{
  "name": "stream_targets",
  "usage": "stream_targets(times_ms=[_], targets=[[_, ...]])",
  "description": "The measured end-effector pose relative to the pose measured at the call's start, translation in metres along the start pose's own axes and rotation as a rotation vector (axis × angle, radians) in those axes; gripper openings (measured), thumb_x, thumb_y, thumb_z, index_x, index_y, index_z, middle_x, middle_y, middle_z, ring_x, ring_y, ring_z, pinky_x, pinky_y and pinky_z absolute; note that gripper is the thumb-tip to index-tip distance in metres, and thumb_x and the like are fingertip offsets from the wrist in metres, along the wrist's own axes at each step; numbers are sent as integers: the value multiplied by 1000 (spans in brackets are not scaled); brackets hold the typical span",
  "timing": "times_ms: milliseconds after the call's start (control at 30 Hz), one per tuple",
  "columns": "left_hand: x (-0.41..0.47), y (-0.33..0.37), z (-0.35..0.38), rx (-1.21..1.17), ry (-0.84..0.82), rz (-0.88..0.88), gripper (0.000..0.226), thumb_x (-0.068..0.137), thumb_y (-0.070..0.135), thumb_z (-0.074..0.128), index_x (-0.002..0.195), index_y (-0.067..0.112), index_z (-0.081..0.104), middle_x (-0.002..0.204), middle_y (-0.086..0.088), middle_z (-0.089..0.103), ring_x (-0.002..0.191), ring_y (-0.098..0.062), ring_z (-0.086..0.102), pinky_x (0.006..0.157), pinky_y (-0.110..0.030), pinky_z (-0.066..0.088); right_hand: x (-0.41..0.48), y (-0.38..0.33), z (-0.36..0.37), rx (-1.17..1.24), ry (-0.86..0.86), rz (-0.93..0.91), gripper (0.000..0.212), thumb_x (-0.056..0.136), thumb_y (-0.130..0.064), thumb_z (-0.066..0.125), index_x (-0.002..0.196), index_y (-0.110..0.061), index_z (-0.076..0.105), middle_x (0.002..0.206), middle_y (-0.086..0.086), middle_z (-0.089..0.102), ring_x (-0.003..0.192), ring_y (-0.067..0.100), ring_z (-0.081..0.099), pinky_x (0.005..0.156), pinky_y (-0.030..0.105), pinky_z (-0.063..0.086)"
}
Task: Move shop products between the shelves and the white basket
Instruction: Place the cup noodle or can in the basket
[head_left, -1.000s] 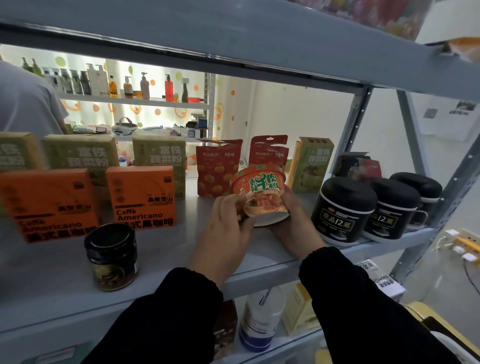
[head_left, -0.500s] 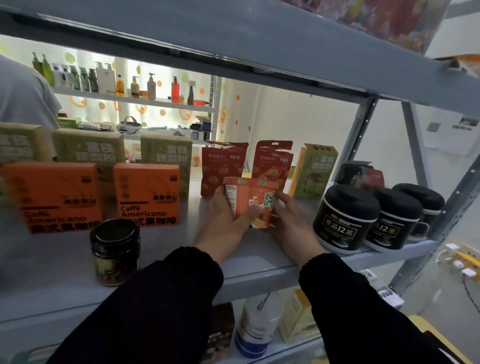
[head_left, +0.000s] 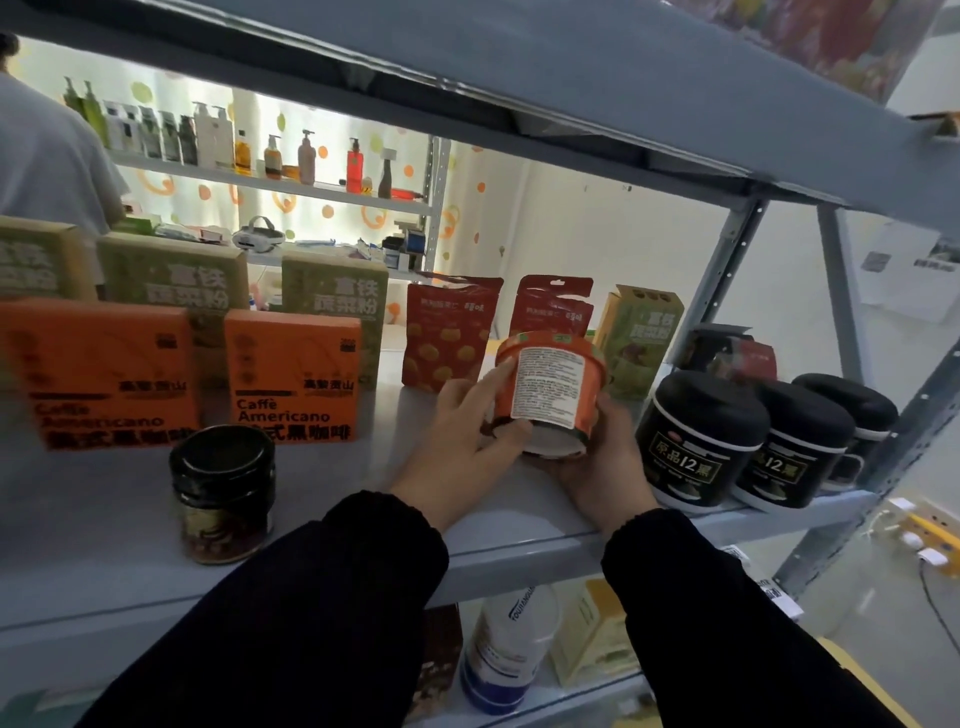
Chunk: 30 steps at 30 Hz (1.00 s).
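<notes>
In the head view, an orange cup (head_left: 550, 389) is held in both hands above the grey shelf (head_left: 104, 519), about midway along it and between the front and back edges. The cup is tilted, with its pale base turned toward the camera and a white printed label facing up. The left hand (head_left: 462, 447) is laid against the cup's left side, its index finger stretched along the label's edge and its thumb set at the base rim, so its grip is on the cup. The right hand (head_left: 602, 467) is cupped under the cup's right side, and its grip is likewise closed on the cup. Two red pouches (head_left: 447, 332) are stood just behind the cup, with a green box (head_left: 639, 332) beside them. Three black tubs (head_left: 701, 436) are lined up toward the shelf's right end, just beside the right hand. A dark jar (head_left: 223, 493) is set near the front edge on the left, with two orange boxes (head_left: 293, 374) stood behind it.
</notes>
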<state>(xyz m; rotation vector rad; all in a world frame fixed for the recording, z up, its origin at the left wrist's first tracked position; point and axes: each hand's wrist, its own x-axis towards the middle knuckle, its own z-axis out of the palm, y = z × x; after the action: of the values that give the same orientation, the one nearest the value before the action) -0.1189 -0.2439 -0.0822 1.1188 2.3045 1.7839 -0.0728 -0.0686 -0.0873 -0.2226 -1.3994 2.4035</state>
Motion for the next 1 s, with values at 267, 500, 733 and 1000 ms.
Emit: stream_targets(times_ms=[267, 500, 733, 1000], targets=[[5, -6, 6, -214, 89, -181, 83, 80, 49, 74, 143, 50, 19, 146, 7, 35, 129, -14, 47, 108, -38, 47, 5, 8, -3, -99, -30, -88, 125, 51, -54, 97, 149, -8, 34, 143, 26, 57, 128, 46, 59, 104, 70, 46], [12, -5, 3, -491, 159, -190, 47, 103, 14, 51, 130, 47, 32, 131, 0, 57, 108, -11, 61, 64, -12, 53, 0, 7, 3, -228, -62, -106, 133, 38, -64, 97, 137, 5, 42, 138, 28, 60, 124, 43, 61, 101, 57, 54], [14, 1, 0, -529, 164, -283, 35, 106, 24, 41, 138, 36, 44, 117, -1, 64, 101, -19, 68, 84, -44, 63, 0, 10, 2, -201, -74, -165, 83, 64, -40, 89, 131, -20, 45, 130, 18, 62, 106, 30, 70, 85, 44, 59], [22, 4, -1, -786, 223, -589, 47, 108, 48, 27, 102, 19, 63, 83, -10, 74, 84, -30, 69, 65, -38, 56, -1, 9, -3, -64, -80, -177, 93, 66, -42, 81, 146, -17, 41, 148, 20, 50, 132, 40, 54, 91, 52, 56]])
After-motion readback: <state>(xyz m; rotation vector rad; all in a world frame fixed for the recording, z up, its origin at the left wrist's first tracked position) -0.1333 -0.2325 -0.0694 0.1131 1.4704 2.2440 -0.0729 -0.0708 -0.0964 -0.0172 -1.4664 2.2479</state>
